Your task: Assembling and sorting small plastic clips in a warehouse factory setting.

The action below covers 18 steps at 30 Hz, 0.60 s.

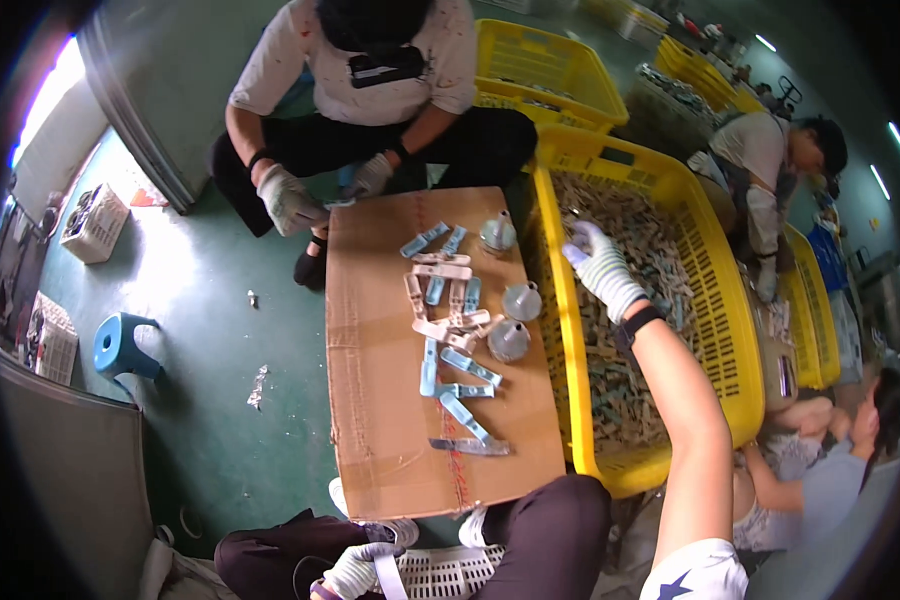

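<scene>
My right hand (608, 272), in a striped knit glove with a dark band at the wrist, reaches over the left rim of a yellow crate (747, 405). Its fingers are apart and nothing shows in them. Small beige and blue plastic pieces (635, 400) fill the crate. At the lower edge my left hand (355, 570), also gloved, is closed on a flat white strip (388, 577) above a white slotted basket (450, 572). Between them lies a cardboard sheet (380, 400) with several blue (428, 365) and beige clip-like pieces (442, 271) and a grey blade-like tool (470, 446).
Three clear containers with pointed tops (508, 341) stand along the cardboard's right side. Opposite sits a co-worker (385, 90) with gloved hands. More people and yellow crates (550, 65) are behind and right. A blue stool (125, 345) stands left on the green floor.
</scene>
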Tool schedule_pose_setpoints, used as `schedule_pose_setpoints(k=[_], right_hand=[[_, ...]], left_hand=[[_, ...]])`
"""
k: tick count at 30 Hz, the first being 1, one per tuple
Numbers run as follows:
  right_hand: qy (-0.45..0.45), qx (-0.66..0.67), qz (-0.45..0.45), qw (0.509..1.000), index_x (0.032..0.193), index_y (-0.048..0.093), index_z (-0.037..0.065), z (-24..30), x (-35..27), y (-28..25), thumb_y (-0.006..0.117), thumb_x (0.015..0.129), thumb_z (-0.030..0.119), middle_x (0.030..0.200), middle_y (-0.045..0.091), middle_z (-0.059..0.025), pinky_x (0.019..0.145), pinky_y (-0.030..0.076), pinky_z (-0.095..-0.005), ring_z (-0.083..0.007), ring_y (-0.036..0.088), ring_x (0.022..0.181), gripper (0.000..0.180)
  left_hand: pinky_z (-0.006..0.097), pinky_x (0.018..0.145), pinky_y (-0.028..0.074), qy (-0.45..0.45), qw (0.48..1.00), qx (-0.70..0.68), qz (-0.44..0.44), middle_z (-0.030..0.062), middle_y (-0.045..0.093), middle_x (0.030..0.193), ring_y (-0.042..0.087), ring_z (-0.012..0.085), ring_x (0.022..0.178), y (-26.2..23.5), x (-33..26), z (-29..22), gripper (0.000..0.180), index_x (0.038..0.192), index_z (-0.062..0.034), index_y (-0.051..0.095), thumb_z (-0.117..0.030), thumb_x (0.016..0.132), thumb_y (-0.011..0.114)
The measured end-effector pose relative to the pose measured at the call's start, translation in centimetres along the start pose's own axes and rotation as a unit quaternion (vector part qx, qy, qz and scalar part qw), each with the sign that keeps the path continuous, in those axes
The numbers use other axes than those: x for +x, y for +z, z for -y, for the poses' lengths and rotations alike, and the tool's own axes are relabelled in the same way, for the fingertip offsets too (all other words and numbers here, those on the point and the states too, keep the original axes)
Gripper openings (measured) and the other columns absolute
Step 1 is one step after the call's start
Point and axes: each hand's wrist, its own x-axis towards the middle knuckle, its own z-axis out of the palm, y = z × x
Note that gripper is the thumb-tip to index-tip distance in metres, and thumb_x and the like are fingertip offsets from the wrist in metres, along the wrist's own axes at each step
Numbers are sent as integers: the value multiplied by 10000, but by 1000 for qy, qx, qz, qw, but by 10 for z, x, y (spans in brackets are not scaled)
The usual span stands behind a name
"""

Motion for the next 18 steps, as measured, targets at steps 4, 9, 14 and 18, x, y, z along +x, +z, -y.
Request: schedule_pose_setpoints(k=[4,9,14,18], right_hand=[[137,-47,-30,989,1286,482,31,-64,-105,-62,675,857,204,1120,615,-119,900,452,-339,-222,573,1025,501],[274,-32,48,960,1238,519,-20,-91,-241,-110,678,845,178,1169,611,-155,922,445,-354,-254,576,1054,468],[345,-15,155,926,1260,496,-63,-107,-294,-159,732,810,269,1196,603,-161,956,436,-349,-261,559,1110,606],[344,-112,237,902,1332,436,-52,-96,-269,-172,804,705,421,1311,527,-220,1035,376,-376,-318,503,1215,867]], left_hand=[[349,839,535,-67,974,-218,10,135,667,1030,656,226,917,-8,5,11,269,1109,61,633,57,859,534],[354,810,544,-40,979,-200,-11,152,677,967,662,233,874,-1,4,6,203,1030,85,642,11,854,575],[314,673,562,-65,968,-240,-44,124,678,833,661,224,698,8,9,8,131,932,70,664,-13,847,607],[324,689,563,-4,983,-173,-70,122,679,852,662,229,730,14,8,12,141,957,57,669,2,843,608]])
